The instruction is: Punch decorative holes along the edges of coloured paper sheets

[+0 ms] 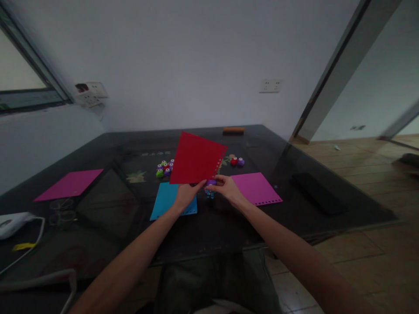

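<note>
My left hand [188,192] is closed on the lower edge of a red sheet of paper [197,158], pinching it with the thumb. The sheet is raised and tilted above the table, with a row of holes down its right edge. My right hand [226,187] pinches a small purple toy [211,182] at the sheet's lower right corner; fingers partly hide it, and light blue bits show just below. I cannot tell whether the toy is attached to the paper. Beneath my left hand lies a blue sheet [168,197], and a pink sheet [257,187] lies right of my right hand.
Several one-eyed toys [164,168] cluster behind the blue sheet. A red toy [233,161] and a purple toy [241,162] sit farther right. Another pink sheet [70,184], glasses [62,211], a black case [317,192], a brown roll [233,130] and a white cable [38,240] surround them.
</note>
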